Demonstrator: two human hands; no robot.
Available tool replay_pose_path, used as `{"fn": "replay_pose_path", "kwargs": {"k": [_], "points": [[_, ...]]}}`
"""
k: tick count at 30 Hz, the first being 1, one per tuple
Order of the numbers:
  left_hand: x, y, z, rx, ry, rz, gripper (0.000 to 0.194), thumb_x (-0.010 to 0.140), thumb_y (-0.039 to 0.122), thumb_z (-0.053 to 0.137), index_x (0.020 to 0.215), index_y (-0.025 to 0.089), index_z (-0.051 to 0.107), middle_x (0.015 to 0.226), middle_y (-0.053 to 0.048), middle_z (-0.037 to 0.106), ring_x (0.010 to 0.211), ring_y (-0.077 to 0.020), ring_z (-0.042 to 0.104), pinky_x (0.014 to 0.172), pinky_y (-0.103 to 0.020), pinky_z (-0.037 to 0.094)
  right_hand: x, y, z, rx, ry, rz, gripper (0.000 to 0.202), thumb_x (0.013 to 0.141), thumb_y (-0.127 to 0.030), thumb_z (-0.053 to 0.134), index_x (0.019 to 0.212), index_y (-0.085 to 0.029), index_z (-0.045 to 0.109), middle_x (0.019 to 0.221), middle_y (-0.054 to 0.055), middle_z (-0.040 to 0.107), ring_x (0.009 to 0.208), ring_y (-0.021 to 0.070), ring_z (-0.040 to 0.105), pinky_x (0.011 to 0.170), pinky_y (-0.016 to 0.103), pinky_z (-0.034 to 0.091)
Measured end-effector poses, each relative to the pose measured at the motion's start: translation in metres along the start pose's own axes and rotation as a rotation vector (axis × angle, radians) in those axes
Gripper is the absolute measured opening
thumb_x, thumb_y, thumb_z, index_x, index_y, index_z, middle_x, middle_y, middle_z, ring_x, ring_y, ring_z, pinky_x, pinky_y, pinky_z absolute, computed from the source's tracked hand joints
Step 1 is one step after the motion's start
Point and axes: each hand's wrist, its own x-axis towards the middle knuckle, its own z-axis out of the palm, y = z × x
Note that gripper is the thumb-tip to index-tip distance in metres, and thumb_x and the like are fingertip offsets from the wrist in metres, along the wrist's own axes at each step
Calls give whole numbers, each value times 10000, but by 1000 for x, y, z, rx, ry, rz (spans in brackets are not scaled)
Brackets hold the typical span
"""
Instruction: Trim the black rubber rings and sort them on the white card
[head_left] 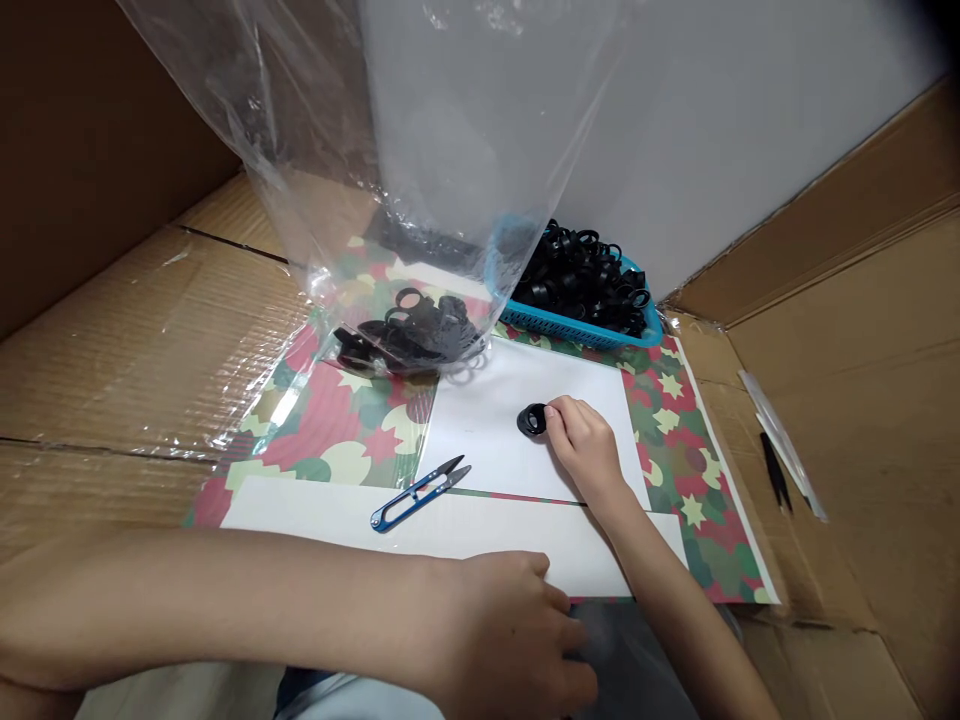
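Note:
A small black rubber-looking ring sits on a white paper sheet. The thumb and fingertips of my right hand pinch its right side. Low in the view, my left hand hovers by the near edge of the work surface, palm turned down. Its fingers are loosely bent and a little apart, with nothing seen in them. Blue-handled thread snips lie between the two hands and the bag, blades pointing up and right.
A clear plastic bag with several black rings hangs at the back left. Behind it stands a blue basket heaped with black rings. Black tweezers lie at right beside a clear plastic strip. Cardboard walls flank the patterned mat.

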Motion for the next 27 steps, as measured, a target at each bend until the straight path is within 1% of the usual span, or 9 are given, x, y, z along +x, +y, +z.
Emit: {"fn": "replay_pose_path", "kwargs": {"k": [4, 7, 9, 12, 15, 17, 21, 23, 27], "points": [[-2, -4, -4, 28, 29, -12, 239, 683, 364, 684, 779, 178, 569, 736, 7, 613, 607, -148, 536, 527, -324, 367, 0, 0, -1, -3, -7, 2, 232, 930, -237, 339, 752, -198, 482, 684, 26, 562, 667, 165, 510, 642, 272, 355], [-5, -10, -15, 67, 125, -22, 289, 699, 430, 666, 804, 185, 556, 734, 8, 587, 632, -157, 524, 527, -335, 348, 0, 0, -1, 7, -18, 4, 243, 934, -253, 334, 751, -198, 484, 691, 27, 562, 680, 169, 511, 652, 275, 359], [-7, -20, -28, 122, 210, -75, 329, 726, 474, 633, 867, 188, 552, 795, -7, 592, 677, -171, 532, 545, -347, 348, 0, 0, 0, 20, -27, 14, 257, 937, -268, 325, 750, -199, 487, 694, 26, 560, 685, 170, 509, 656, 278, 358], [-9, -45, -46, 223, 306, -243, 346, 809, 483, 530, 964, 174, 538, 929, -60, 600, 785, -206, 559, 598, -351, 368, 1, 4, -1, 50, -24, 28, 269, 937, -288, 313, 752, -202, 489, 701, 26, 556, 693, 173, 502, 653, 280, 355], [-7, -78, -54, 316, 327, -511, 442, 816, 500, 494, 1062, 134, 502, 979, -106, 588, 809, -249, 585, 650, -363, 402, 3, 10, -3, 135, 5, 96, 252, 932, -306, 319, 773, -206, 486, 731, 21, 556, 714, 170, 507, 657, 273, 358], [-3, -97, -52, 372, 271, -615, 588, 763, 577, 525, 1113, 107, 480, 997, -144, 585, 791, -291, 603, 677, -400, 423, 5, 16, -5, 192, 14, 172, 230, 925, -310, 333, 778, -210, 480, 743, 13, 554, 724, 165, 512, 666, 268, 361], [10, -119, -42, 379, 118, -639, 708, 668, 669, 581, 1093, 107, 518, 943, -190, 615, 764, -356, 624, 696, -462, 445, 8, 24, -6, 253, -7, 267, 200, 897, -310, 361, 756, -215, 467, 732, 4, 549, 714, 163, 511, 664, 266, 358], [15, -123, -36, 376, 110, -626, 644, 676, 611, 614, 1062, 99, 547, 914, -205, 626, 762, -371, 629, 683, -462, 454, 9, 26, -7, 275, -13, 275, 203, 889, -318, 361, 748, -214, 464, 722, 4, 544, 703, 162, 508, 661, 265, 359], [19, -127, -26, 382, 153, -576, 324, 790, 347, 540, 996, 101, 590, 869, -189, 642, 721, -318, 646, 627, -399, 474, 7, 23, -9, 290, -2, 238, 233, 889, -341, 345, 737, -210, 463, 716, 11, 543, 706, 165, 513, 671, 268, 370]]}}
